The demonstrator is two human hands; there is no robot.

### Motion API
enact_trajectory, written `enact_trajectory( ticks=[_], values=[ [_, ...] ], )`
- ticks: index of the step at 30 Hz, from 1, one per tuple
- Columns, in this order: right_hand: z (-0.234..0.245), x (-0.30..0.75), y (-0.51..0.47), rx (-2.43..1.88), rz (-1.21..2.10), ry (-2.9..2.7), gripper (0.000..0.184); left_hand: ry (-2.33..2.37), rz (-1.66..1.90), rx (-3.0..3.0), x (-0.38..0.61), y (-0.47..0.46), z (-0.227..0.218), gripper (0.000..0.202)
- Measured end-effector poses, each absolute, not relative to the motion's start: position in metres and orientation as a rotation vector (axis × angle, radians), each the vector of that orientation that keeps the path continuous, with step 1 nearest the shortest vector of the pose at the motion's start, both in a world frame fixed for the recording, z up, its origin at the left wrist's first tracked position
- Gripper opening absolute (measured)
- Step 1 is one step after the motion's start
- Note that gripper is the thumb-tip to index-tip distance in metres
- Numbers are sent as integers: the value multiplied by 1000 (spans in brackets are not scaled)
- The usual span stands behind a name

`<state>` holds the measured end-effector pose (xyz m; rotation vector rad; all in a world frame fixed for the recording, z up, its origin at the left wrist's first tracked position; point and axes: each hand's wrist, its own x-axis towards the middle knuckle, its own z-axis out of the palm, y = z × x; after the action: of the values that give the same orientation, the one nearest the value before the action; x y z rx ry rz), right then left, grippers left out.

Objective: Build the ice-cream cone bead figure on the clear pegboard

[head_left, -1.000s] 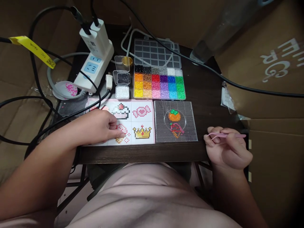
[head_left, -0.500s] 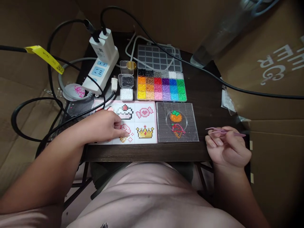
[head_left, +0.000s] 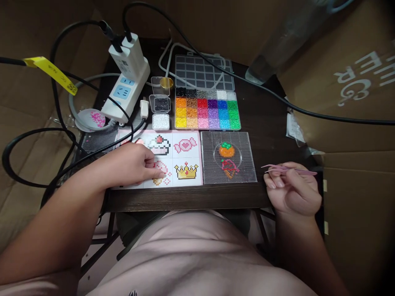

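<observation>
My left hand (head_left: 132, 164) rests on a pattern sheet (head_left: 201, 158) with pixel pictures of a cake, a candy and a crown. Its fingers are curled in, with one digit's tip touching the ice cream picture (head_left: 160, 168); I see nothing held in it. Past the board's right side, my right hand (head_left: 293, 189) is closed around pink tweezers (head_left: 288, 170), whose tips point left and stand slightly apart. Between the hands lies a clear pegboard (head_left: 247, 164). On it are an orange persimmon figure (head_left: 227, 150) and a red and pink ice cream cone of beads (head_left: 229, 167).
Behind the sheets stands an open bead box (head_left: 208, 107) sorted by colour, with small clear boxes (head_left: 161, 121) at its left. A power strip (head_left: 123, 94), black cables (head_left: 92, 154) and a dish of pink beads (head_left: 89, 120) crowd the left. Cardboard (head_left: 354, 185) walls the right.
The view has shifted slightly, so everything sits a little further left. Both hands keep the same pose: the left on the pattern sheet, the right holding the tweezers.
</observation>
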<state>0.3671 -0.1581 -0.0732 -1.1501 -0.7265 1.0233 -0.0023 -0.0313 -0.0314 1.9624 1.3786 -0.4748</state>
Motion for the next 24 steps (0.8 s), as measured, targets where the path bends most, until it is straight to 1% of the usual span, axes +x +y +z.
enact_trajectory(
  ticks=[7,11,16,21,24],
  values=[
    [-66,359,-156,-1183,1013,-676,17,1363,-479,1957,-6,-32,-38,51],
    [-65,355,-156,-1190,988,-684,19,1404,-376,1970,-6,-36,-38,56],
    [-68,352,-158,-1220,930,-732,19,1391,-341,1946,-3,-40,-32,52],
    [-67,347,-157,-1307,872,-752,17,1405,-453,1967,-6,-36,-39,49],
    [-66,345,-156,-1351,852,-755,17,1414,-454,2002,-8,-34,-41,51]
  ],
)
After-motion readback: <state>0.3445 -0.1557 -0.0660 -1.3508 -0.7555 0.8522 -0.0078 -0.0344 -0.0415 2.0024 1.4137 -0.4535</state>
